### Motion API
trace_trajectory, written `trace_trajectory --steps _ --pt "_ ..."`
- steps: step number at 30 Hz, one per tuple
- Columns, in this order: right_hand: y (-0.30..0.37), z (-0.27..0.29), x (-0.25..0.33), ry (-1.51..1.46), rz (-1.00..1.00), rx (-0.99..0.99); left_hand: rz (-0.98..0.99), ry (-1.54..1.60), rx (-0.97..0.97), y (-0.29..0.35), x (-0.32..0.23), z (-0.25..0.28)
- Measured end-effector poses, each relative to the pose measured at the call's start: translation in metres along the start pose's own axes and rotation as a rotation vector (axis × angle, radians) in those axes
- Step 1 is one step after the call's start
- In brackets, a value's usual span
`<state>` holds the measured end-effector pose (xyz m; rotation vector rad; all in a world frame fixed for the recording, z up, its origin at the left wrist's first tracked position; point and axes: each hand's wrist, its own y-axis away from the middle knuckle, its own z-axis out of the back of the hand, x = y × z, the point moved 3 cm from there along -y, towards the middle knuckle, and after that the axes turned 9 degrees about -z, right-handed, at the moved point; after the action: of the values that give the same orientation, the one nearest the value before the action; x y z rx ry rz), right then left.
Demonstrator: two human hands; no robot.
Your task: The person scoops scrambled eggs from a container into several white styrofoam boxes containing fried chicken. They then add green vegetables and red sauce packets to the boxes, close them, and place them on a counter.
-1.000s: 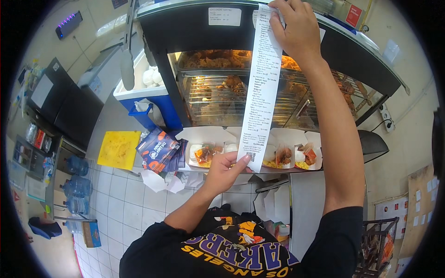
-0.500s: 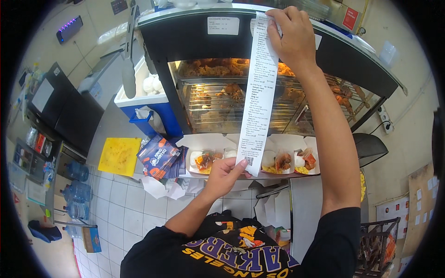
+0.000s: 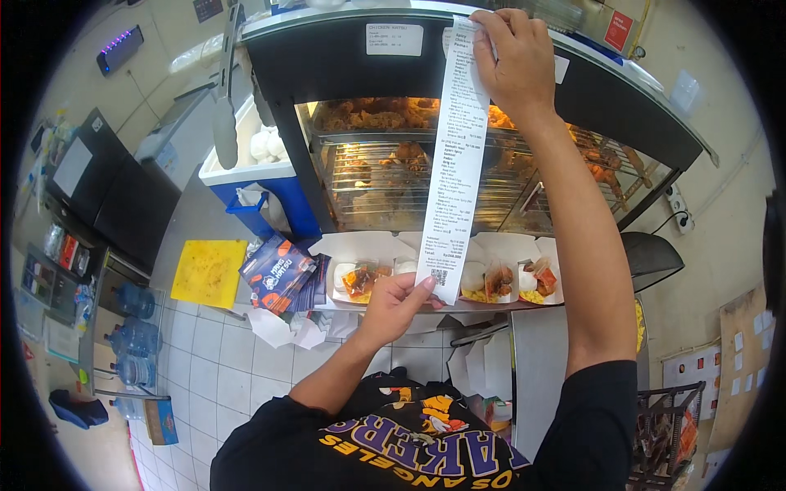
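A long white paper receipt (image 3: 456, 164) is stretched upright between my two hands, in front of a glass warming cabinet (image 3: 377, 214). My right hand (image 3: 516, 61) pinches its top end near the cabinet's upper edge. Down at the bottom end, my left hand (image 3: 395, 309) grips it between thumb and fingers. Behind the lower part of the strip stands a row of open white meal boxes (image 3: 498, 244) holding rice, pieces of chicken and yellow bits of food. The receipt hides part of the middle of that row.
Left of the boxes lie a stack of dark blue printed box sleeves (image 3: 278, 274) and a yellow cutting board (image 3: 209, 272). Metal tongs (image 3: 227, 123) hang at the cabinet's left, beside a blue and white cool box (image 3: 246, 176). A black scoop-shaped bin (image 3: 651, 260) sits at right.
The view has shifted very slightly. Both hands keep the same hold on the receipt, which hangs almost where it was.
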<state>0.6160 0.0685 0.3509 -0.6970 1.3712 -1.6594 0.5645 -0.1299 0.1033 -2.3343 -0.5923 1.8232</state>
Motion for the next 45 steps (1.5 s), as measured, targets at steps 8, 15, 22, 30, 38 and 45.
trace_trajectory --steps 8,15,22,30,38,45 --pt "0.006 -0.01 -0.007 0.038 0.017 -0.013 0.027 0.017 -0.022 0.0 0.008 0.005" --pt "0.005 -0.008 -0.006 0.053 0.039 0.0 0.02 -0.032 -0.028 -0.003 0.007 0.006" --pt "0.003 -0.004 0.005 -0.003 -0.017 0.033 0.024 -0.045 -0.057 -0.001 0.008 0.008" --pt "0.012 -0.022 -0.014 0.058 -0.018 -0.118 0.008 -0.061 -0.05 -0.003 0.003 0.007" --pt "0.018 -0.03 -0.016 0.099 0.008 -0.148 -0.018 -0.028 -0.079 -0.008 0.006 0.005" --pt "0.02 -0.036 -0.018 0.151 0.027 -0.185 0.009 -0.015 -0.052 -0.018 0.014 0.001"
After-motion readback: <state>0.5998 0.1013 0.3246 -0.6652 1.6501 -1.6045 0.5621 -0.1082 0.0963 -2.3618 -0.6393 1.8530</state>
